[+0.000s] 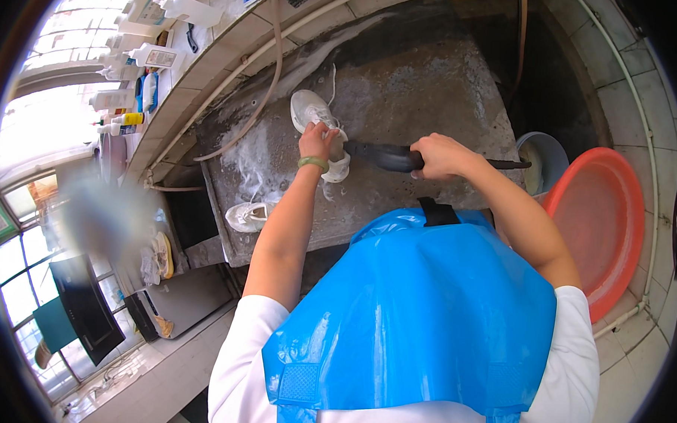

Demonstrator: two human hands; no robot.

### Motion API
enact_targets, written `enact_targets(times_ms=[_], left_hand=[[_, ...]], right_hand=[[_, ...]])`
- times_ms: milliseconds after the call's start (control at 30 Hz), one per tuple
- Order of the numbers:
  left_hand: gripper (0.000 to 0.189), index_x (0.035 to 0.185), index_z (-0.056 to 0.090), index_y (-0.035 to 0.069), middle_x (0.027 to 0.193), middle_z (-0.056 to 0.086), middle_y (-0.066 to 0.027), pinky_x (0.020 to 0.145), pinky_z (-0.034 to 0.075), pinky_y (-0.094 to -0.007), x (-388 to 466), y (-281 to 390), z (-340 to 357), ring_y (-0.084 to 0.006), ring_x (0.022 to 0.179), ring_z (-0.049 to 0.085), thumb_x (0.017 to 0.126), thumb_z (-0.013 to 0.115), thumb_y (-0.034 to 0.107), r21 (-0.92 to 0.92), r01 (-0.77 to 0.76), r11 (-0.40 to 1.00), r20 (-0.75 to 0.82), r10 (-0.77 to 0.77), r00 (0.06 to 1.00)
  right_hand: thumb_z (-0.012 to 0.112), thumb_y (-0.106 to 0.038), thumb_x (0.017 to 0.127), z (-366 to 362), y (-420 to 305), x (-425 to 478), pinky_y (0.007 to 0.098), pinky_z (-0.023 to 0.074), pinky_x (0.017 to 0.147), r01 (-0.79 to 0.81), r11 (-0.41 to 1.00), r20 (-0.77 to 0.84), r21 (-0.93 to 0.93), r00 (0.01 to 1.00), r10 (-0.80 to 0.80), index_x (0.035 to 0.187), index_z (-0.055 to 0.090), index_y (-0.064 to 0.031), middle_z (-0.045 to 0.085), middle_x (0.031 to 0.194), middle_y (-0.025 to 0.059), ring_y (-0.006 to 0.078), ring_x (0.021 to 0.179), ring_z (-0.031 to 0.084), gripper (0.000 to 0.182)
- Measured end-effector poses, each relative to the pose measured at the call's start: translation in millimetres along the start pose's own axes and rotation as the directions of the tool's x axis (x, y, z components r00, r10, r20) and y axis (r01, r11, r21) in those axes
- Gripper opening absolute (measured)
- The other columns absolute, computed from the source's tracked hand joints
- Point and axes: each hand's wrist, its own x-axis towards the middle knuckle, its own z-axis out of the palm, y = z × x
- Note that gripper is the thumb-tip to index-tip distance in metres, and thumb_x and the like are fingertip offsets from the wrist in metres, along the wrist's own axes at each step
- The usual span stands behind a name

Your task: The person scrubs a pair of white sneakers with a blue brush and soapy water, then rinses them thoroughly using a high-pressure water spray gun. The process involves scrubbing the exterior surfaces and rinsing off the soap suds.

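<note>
A white lace-up shoe (308,107) lies on the wet concrete slab (409,107), its toe towards the upper left and one lace trailing out above it. My left hand (317,141), with a green bangle at the wrist, pinches the shoe around its tongue or laces. In my right hand (438,155) is a black handheld tool (382,156), with a dark cord or hose behind it; its tip points at the shoe's opening. The exact kind of tool cannot be told. A second white shoe (248,216) rests at the slab's lower left, partly behind my left forearm.
A beige hose (277,58) curves over the slab's left part. Plastic bottles (154,55) and brushes line the tiled ledge at the upper left. A red basin (600,232) and a grey bucket (550,157) stand at the right. More shoes (161,255) sit at the left.
</note>
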Motion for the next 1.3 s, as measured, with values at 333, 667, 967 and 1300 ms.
enact_targets(times_ms=[333,667,967,1300], left_hand=[[0.026,0.074,0.058,0.006,0.074,0.054,-0.0123,0.064,0.043,-0.0394,0,-14,-9,-0.0316,0.071,0.054,0.070,0.072,0.027,-0.121,0.023,0.992,0.050,-0.017,0.999],[0.026,0.072,0.057,0.006,0.073,0.055,-0.0122,0.064,0.043,-0.0397,-6,-51,17,-0.0320,0.071,0.054,0.069,0.073,0.027,-0.050,-0.142,0.989,-0.064,0.139,0.988],[0.029,0.071,0.057,0.006,0.075,0.055,-0.0125,0.063,0.043,-0.0410,6,9,7,-0.0330,0.071,0.055,0.069,0.073,0.031,-0.025,-0.021,0.999,0.080,0.023,0.997],[0.029,0.070,0.057,0.006,0.071,0.054,-0.0127,0.062,0.042,-0.0409,4,7,1,-0.0326,0.069,0.055,0.066,0.075,0.027,-0.070,-0.001,0.998,0.033,0.003,0.999]], right_hand=[[0.069,-0.020,0.068,-7,-11,20,0.0406,0.0473,0.069,0.074,0.997,0.041,0.017,0.996,-0.075,0.085,0.064,-0.0013,0.063,0.077,0.0182,0.0331,0.077,0.061,0.026],[0.070,-0.021,0.066,0,-10,26,0.0408,0.0475,0.071,0.054,0.999,0.025,0.004,0.998,-0.054,0.086,0.064,-0.0028,0.063,0.080,0.0186,0.0340,0.082,0.060,0.027],[0.068,-0.021,0.065,13,1,5,0.0416,0.0485,0.073,0.015,0.998,0.002,-0.057,1.000,-0.015,0.088,0.065,-0.0057,0.064,0.082,0.0173,0.0336,0.082,0.061,0.027],[0.060,-0.006,0.062,41,-8,-5,0.0427,0.0479,0.074,-0.044,0.998,-0.107,-0.034,0.993,0.040,0.087,0.062,-0.0025,0.063,0.079,0.0210,0.0359,0.080,0.061,0.025]])
